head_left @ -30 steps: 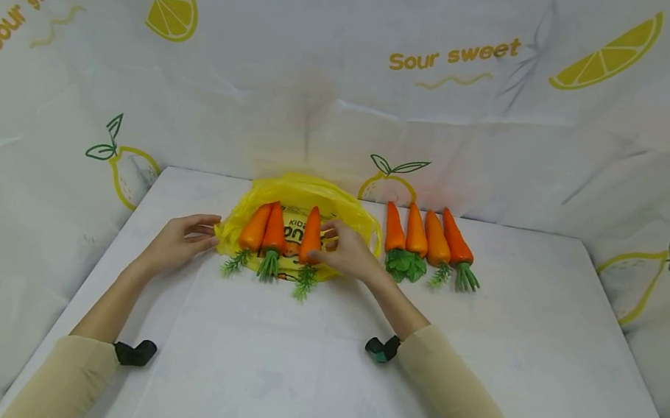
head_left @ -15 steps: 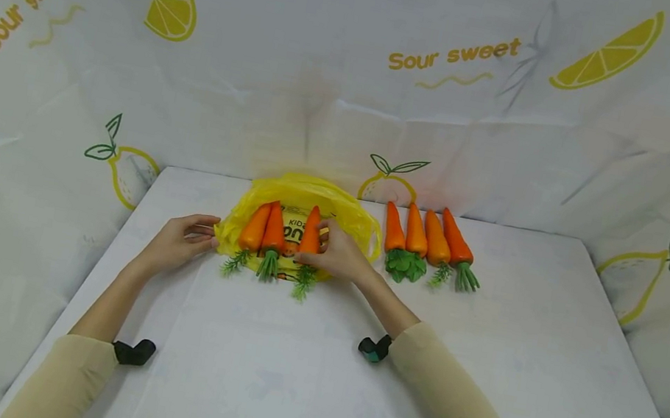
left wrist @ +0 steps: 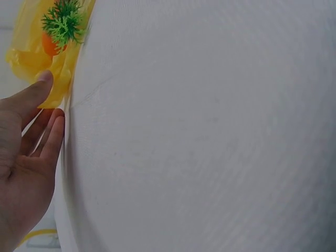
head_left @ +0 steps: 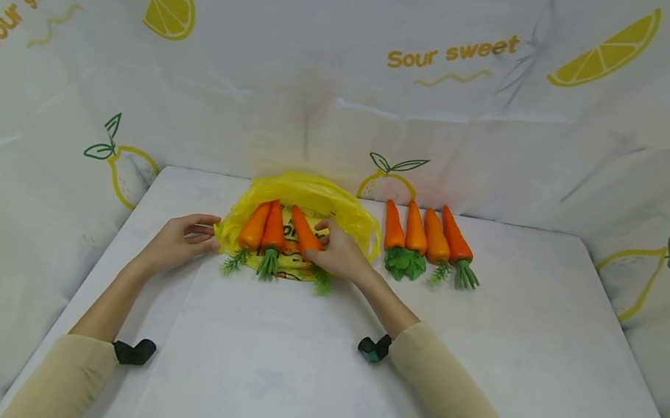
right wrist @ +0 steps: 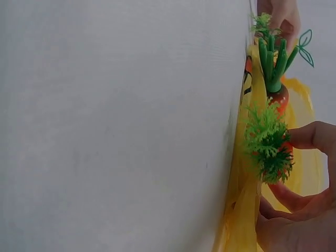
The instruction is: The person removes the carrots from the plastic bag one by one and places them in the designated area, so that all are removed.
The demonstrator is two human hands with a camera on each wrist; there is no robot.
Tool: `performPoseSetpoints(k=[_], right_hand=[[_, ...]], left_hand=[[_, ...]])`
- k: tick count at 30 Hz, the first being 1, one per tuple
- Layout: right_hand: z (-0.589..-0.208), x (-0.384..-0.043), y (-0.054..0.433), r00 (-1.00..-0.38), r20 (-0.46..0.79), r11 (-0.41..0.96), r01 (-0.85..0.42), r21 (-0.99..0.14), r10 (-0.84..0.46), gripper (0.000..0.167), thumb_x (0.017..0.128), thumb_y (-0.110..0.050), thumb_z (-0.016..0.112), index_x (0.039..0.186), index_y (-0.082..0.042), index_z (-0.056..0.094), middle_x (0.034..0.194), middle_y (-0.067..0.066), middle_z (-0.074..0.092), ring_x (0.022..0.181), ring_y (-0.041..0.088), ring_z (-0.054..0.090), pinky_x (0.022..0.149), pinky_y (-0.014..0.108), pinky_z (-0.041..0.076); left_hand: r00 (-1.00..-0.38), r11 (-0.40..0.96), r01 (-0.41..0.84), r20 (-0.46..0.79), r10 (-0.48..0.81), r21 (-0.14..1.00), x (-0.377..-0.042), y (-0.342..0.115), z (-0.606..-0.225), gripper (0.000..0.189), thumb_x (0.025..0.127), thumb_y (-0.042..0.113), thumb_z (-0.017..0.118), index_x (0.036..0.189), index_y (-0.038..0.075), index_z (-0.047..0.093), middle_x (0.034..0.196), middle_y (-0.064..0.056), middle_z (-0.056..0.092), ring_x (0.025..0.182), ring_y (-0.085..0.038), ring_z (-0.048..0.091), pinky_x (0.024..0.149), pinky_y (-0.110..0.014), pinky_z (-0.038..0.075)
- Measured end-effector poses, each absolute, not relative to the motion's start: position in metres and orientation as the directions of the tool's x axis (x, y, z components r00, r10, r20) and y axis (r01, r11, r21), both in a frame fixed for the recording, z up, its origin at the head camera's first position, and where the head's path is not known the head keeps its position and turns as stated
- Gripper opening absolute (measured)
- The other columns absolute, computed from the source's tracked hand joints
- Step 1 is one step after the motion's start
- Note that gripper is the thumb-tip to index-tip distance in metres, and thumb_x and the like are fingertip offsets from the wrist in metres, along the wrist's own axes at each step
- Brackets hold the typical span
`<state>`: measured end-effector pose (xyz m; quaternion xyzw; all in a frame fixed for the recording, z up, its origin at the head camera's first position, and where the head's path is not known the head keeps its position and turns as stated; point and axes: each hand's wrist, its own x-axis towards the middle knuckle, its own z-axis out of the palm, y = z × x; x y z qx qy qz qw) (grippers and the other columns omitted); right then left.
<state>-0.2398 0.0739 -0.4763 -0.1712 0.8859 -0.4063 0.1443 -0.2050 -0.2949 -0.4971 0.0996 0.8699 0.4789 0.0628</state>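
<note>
- Pinching an orange artificial carrot [head_left: 304, 232] here: that's the right hand [head_left: 337, 252], thumb and fingers bent in around its thick end. Can't see anything else in that grip.
- That carrot is in the mouth of a yellow plastic bag [head_left: 343, 203], roughly 11 o'clock on the white table [head_left: 252, 374] (12 = far edge). Its tip points to 11, and its feathery greens [right wrist: 268, 142] are at the 5 o'clock end.
- Left hand [head_left: 177, 241] looks loose, thumb and fingers apart, right at the bag's 9 o'clock edge. Can't tell if it's actually pressing on the plastic.
- Two more carrots [head_left: 252, 227] lie side by side in the bag's mouth, at 9 o'clock from the held one, greens hanging out towards 6.
- Four other carrots [head_left: 417, 231] sit in a row outside the bag, around 1 o'clock.
- Handling, just my guess: light, stiffish, a bit slick, hard to damage. I'd grab the fat shoulder, since the greens look bendy. Bag seems thin and floppy, so it could drag along.
- Surface looks flat and cloth-covered. Wrinkled white sheeting [head_left: 303, 84] hangs at 9, 12 and 3, with lemon prints [head_left: 173, 1] and "Sour sweet" lettering [head_left: 425, 59].
</note>
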Motion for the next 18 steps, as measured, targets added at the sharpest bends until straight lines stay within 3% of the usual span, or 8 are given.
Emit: performPoseSetpoints(k=[7, 13, 18], right_hand=[[-0.468, -0.236, 0.08, -0.898, -0.11, 0.582, -0.179, -0.793, -0.426, 0.06, 0.098, -0.027, 0.071, 0.151, -0.006, 0.053, 0.134, 0.023, 0.071, 0.121, 0.036, 0.071, 0.1, 0.047, 0.064], [-0.458, -0.231, 0.088, -0.883, -0.087, 0.579, -0.227, -0.783, -0.462, 0.057, 0.1, -0.028, 0.07, 0.15, -0.006, 0.054, 0.139, 0.022, 0.068, 0.126, 0.036, 0.068, 0.104, 0.048, 0.063], [-0.447, -0.224, 0.099, -0.877, -0.071, 0.566, -0.243, -0.788, -0.474, 0.051, 0.1, -0.025, 0.071, 0.145, -0.007, 0.057, 0.137, 0.022, 0.068, 0.119, 0.036, 0.069, 0.101, 0.046, 0.064]], left_hand=[[-0.971, 0.506, 0.114, -0.012, 0.238, 0.855, -0.205, -0.295, -0.498, 0.059, 0.101, 0.008, 0.077, 0.154, -0.004, 0.055, 0.153, -0.032, 0.058, 0.139, -0.049, 0.062, 0.116, -0.049, 0.052], [-0.973, 0.519, 0.111, -0.014, 0.23, 0.847, -0.204, -0.296, -0.498, 0.059, 0.101, 0.008, 0.077, 0.154, -0.004, 0.055, 0.152, -0.032, 0.059, 0.138, -0.048, 0.063, 0.115, -0.048, 0.053], [-0.972, 0.528, 0.115, -0.013, 0.234, 0.842, -0.204, -0.296, -0.498, 0.058, 0.102, 0.009, 0.076, 0.154, -0.004, 0.055, 0.153, -0.032, 0.059, 0.139, -0.048, 0.063, 0.114, -0.043, 0.056]])
